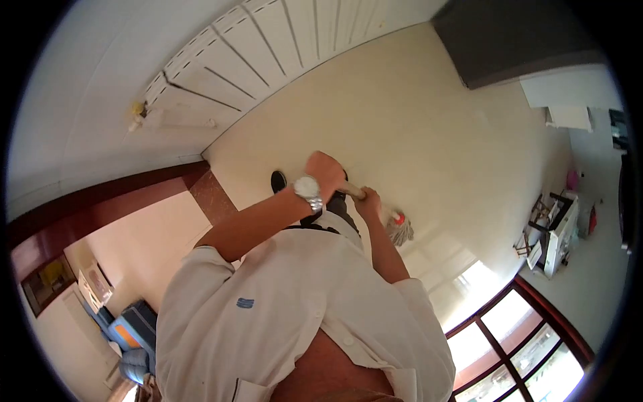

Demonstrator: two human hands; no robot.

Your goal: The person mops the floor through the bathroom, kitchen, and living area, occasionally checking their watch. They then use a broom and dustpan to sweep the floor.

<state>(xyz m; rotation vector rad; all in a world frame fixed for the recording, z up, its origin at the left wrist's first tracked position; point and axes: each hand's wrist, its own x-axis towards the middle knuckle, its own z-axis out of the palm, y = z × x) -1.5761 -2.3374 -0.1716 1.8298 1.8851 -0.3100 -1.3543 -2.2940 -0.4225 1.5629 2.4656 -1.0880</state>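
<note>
Closest to the camera, below the mop (402, 232), is the wearer's short-sleeved white shirt (268, 295), open at the collar, with a small blue mark on the left chest. Both bare arms reach forward from it. The left hand (324, 171), slightly blurred, is closed around the mop's pale handle (352, 190); its separate fingers cannot be made out. A silver watch (308, 191) circles the left wrist. The right hand (368, 203) grips the same handle nearer the mop's head, whose grey strands and red collar show just beside the right forearm. To the mop's left are dark trousers (343, 213) and a black shoe (278, 179) on the glossy beige floor (375, 100). Farther off, to the mop's right, a cluttered white table (561, 234) stands by the wall. Right of and behind the mop are red-brown framed glass panes (512, 338), bright with daylight. Well to the mop's left, past a dark red door frame (100, 199), are blue padded seats (135, 335). Ahead and left, a white panel with dark grooves (268, 43) lines the wall.
</note>
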